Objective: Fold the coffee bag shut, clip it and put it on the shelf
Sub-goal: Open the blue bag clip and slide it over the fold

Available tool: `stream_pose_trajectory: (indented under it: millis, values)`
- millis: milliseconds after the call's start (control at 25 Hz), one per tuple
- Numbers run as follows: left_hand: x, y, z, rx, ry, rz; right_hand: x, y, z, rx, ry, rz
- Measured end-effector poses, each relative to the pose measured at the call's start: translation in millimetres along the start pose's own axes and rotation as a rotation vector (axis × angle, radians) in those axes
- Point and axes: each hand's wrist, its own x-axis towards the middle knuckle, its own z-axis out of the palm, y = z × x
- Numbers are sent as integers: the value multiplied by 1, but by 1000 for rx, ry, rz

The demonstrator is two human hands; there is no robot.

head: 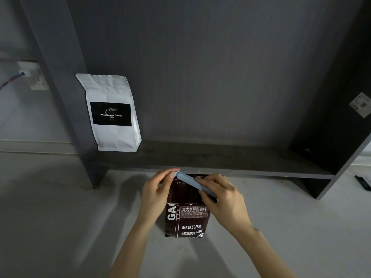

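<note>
both hands, left hand (158,189) and right hand (222,195), pinch a pale blue sealing clip (192,183) across the dark coffee bag (186,219)'s folded top, apparently to hold the fold shut, below the grey shelf (210,159).

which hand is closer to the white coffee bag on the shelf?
Left. The left hand pinches the blue clip's left end, below and right of the white coffee bag; the right hand is further right.
</note>
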Motion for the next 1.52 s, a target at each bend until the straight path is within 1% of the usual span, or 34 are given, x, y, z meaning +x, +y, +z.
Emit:
stream_pose_trajectory:
  millis: [80,160,280,400,520,640,800,1000,1160,1280,1400,1520]
  values:
    - [-1,2,0,-43,-7,-41,-1,-1,-2,-29,27,-34]
    - [-3,4,2,-117,7,-91,-1,-1,-5,-41,20,-43]
    - [-3,6,6,-180,15,-137,0,0,-9,-30,-25,-56]
    - [0,5,4,-203,25,-177,-2,5,-9,-20,-81,-131]
    - [2,4,3,-136,-38,-164,-1,9,-13,84,-54,-30]
    - [3,6,3,-153,8,-183,-2,8,-14,130,-112,-7]
    - [3,8,2,-172,46,-165,-13,16,-21,288,-163,84]
    - [5,8,3,-150,67,-162,-26,25,-42,447,-167,227]
    - [2,10,3,-167,51,-182,-24,23,-43,543,-133,277]
    - [-2,7,-4,-208,-50,-161,-20,19,-42,641,-80,343]
    - [-7,-3,-10,-257,-125,-185,-15,18,-46,720,23,437]
    - [-13,-8,-11,-238,-127,-208,-8,25,-44,727,111,512]
